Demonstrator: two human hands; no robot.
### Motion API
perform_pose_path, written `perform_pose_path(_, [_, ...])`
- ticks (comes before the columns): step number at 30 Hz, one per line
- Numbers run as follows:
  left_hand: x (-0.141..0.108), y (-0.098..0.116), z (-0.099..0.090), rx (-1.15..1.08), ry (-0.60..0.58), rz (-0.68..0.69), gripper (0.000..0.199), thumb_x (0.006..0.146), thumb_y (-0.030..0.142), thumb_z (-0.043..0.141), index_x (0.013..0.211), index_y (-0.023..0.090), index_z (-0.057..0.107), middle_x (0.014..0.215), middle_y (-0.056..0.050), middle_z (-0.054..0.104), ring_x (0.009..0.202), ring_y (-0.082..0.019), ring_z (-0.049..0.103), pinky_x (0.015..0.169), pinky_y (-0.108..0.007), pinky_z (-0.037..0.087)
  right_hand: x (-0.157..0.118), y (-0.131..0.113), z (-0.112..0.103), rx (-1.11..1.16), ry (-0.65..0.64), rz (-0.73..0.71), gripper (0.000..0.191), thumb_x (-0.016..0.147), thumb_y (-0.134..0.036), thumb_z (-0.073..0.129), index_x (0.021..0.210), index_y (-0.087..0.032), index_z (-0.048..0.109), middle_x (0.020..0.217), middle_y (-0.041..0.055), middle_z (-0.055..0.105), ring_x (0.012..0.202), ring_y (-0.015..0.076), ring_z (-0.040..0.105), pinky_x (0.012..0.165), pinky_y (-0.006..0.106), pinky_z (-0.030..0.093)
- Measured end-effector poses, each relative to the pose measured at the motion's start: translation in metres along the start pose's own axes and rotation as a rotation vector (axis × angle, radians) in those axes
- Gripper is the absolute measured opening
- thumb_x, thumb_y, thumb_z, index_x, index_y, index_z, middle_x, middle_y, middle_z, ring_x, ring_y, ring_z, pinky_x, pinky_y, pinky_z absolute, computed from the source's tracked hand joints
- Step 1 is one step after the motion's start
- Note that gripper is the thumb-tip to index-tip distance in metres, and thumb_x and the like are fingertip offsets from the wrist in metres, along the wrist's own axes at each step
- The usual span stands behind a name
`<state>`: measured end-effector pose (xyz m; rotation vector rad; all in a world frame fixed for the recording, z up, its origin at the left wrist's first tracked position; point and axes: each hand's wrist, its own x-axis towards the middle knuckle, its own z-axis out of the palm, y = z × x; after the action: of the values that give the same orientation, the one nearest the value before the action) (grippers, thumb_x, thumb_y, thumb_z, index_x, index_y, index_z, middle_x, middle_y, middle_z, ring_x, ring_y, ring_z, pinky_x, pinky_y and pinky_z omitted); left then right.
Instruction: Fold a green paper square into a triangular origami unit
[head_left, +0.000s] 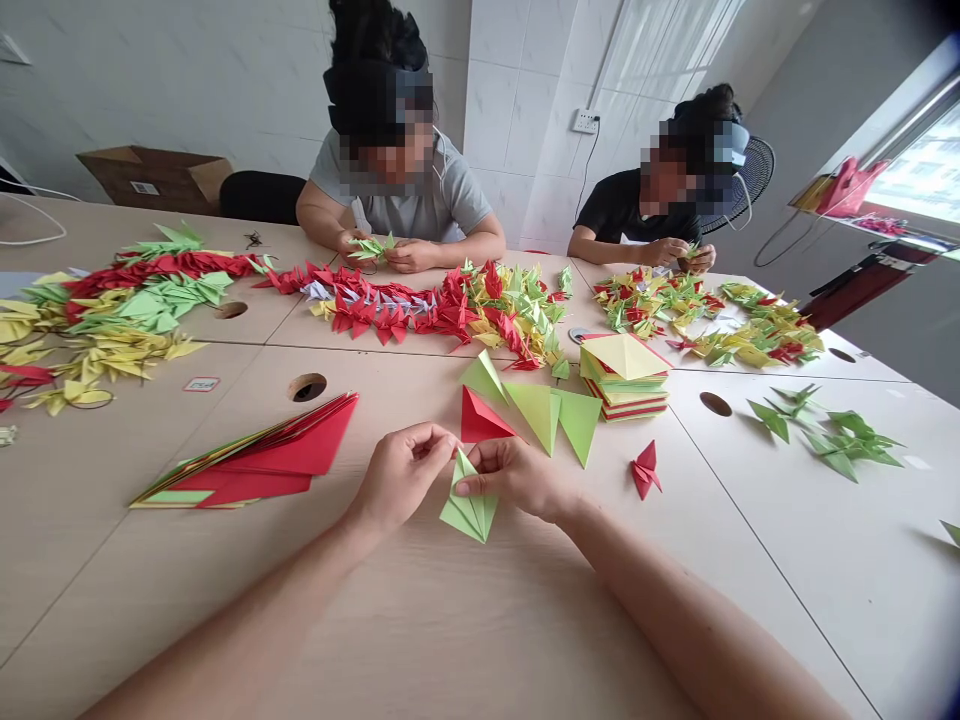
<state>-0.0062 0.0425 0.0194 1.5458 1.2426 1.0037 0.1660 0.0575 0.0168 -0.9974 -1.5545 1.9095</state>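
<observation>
Between my hands is a light green folded paper [471, 510] with creases fanning toward its lower corner. My right hand [517, 475] grips it, thumb on top and fingers behind. My left hand [409, 468] pinches at the paper's upper tip, thumb against forefinger; the tip itself is mostly covered. Just beyond my hands lie a red folded paper triangle [481, 417] and several green folded papers [534, 408]. A stack of square paper sheets [624, 385] in yellow, red and green stands behind my right hand. One small red paper crane [645, 470] rests to the right.
A fanned pile of folded papers [262, 455] lies at left. Long heaps of paper cranes [420, 305] cross the table's far side, with green cranes [847, 435] at right. Two people opposite fold green paper. Round holes [307, 387] pierce the tabletop [360, 640].
</observation>
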Motion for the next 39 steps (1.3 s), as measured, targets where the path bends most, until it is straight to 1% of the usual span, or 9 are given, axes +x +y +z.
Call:
perform_pose_path(4, [-0.001, 0.002, 0.003, -0.053, -0.056, 0.014, 0.02, 0.08, 0.036, 0.055, 0.083, 0.017, 0.063, 0.079, -0.002, 0.065, 0.075, -0.015, 0.058, 0.067, -0.023, 0.045, 0.0, -0.001, -0.001, 0.023, 0.013, -0.01, 0.033, 0.057, -0.04, 0.076, 0.065, -0.015, 0.056, 0.064, -0.0039, 0.051, 0.059, 0.0085, 0.042, 0.056, 0.022, 0.031])
perform_pose_path(9, [-0.001, -0.003, 0.006, -0.029, -0.031, -0.037, 0.024, 0.078, 0.037, 0.058, 0.069, 0.016, 0.061, 0.065, 0.0, 0.06, 0.062, -0.013, 0.052, 0.057, -0.021, 0.041, 0.001, 0.002, 0.002, -0.022, -0.033, -0.021, 0.033, 0.061, -0.042, 0.073, 0.069, -0.015, 0.055, 0.068, -0.0027, 0.05, 0.062, 0.0091, 0.042, 0.056, 0.022, 0.031])
perform_pose_path(12, [-0.001, -0.005, 0.006, -0.012, 0.006, -0.047, 0.028, 0.078, 0.039, 0.058, 0.063, 0.016, 0.057, 0.056, 0.003, 0.052, 0.054, -0.01, 0.044, 0.051, -0.02, 0.036, 0.001, 0.006, 0.004, -0.18, 0.058, -0.067, 0.035, 0.063, -0.041, 0.072, 0.062, -0.016, 0.048, 0.06, -0.0055, 0.04, 0.055, 0.007, 0.033, 0.05, 0.021, 0.025])
perform_pose_path(15, [0.0, -0.005, 0.007, -0.065, 0.011, -0.026, 0.027, 0.081, 0.039, 0.055, 0.069, 0.016, 0.058, 0.061, 0.002, 0.054, 0.059, -0.01, 0.047, 0.056, -0.02, 0.038, 0.003, 0.01, 0.005, -0.31, 0.215, -0.137, 0.039, 0.064, -0.04, 0.072, 0.056, -0.017, 0.041, 0.055, -0.0071, 0.03, 0.052, 0.0061, 0.026, 0.047, 0.022, 0.019])
perform_pose_path(19, [0.0, -0.004, 0.01, -0.228, 0.005, -0.02, 0.022, 0.081, 0.037, 0.056, 0.088, 0.017, 0.061, 0.084, -0.002, 0.063, 0.079, -0.014, 0.056, 0.071, -0.023, 0.043, 0.007, 0.012, 0.004, -0.119, 0.367, -0.256, 0.032, 0.068, -0.041, 0.069, 0.065, -0.017, 0.048, 0.06, -0.005, 0.041, 0.054, 0.0074, 0.036, 0.049, 0.021, 0.028])
perform_pose_path(21, [0.0, -0.006, 0.011, -0.276, -0.007, -0.049, 0.023, 0.079, 0.036, 0.06, 0.092, 0.018, 0.061, 0.087, -0.003, 0.065, 0.081, -0.015, 0.058, 0.071, -0.024, 0.044, 0.008, 0.01, 0.003, 0.008, 0.4, -0.313, 0.03, 0.07, -0.041, 0.068, 0.072, -0.017, 0.05, 0.065, -0.0032, 0.047, 0.058, 0.0089, 0.043, 0.053, 0.022, 0.034])
perform_pose_path(24, [0.003, -0.01, 0.011, -0.317, 0.033, -0.092, 0.024, 0.075, 0.036, 0.065, 0.09, 0.018, 0.062, 0.083, -0.003, 0.066, 0.078, -0.015, 0.059, 0.07, -0.024, 0.045, 0.007, 0.005, 0.003, 0.103, 0.373, -0.354, 0.026, 0.071, -0.039, 0.068, 0.076, -0.018, 0.053, 0.071, -0.0016, 0.053, 0.065, 0.0105, 0.049, 0.06, 0.024, 0.039])
perform_pose_path(30, [0.005, -0.012, 0.006, -0.313, 0.13, -0.113, 0.022, 0.073, 0.036, 0.067, 0.083, 0.017, 0.064, 0.077, -0.001, 0.065, 0.073, -0.013, 0.058, 0.068, -0.023, 0.045, 0.006, 0.001, 0.006, 0.161, 0.377, -0.329, 0.027, 0.068, -0.036, 0.071, 0.08, -0.019, 0.054, 0.072, -0.0011, 0.058, 0.065, 0.0112, 0.052, 0.062, 0.025, 0.041])
perform_pose_path(39, [0.002, -0.008, 0.009, -0.311, 0.04, -0.089, 0.027, 0.071, 0.033, 0.068, 0.089, 0.016, 0.058, 0.086, -0.003, 0.064, 0.083, -0.016, 0.059, 0.073, -0.027, 0.047, 0.009, 0.011, 0.004, 0.14, 0.409, -0.334, 0.028, 0.067, -0.035, 0.073, 0.08, -0.018, 0.054, 0.072, 0.0001, 0.06, 0.068, 0.0125, 0.056, 0.064, 0.026, 0.045])
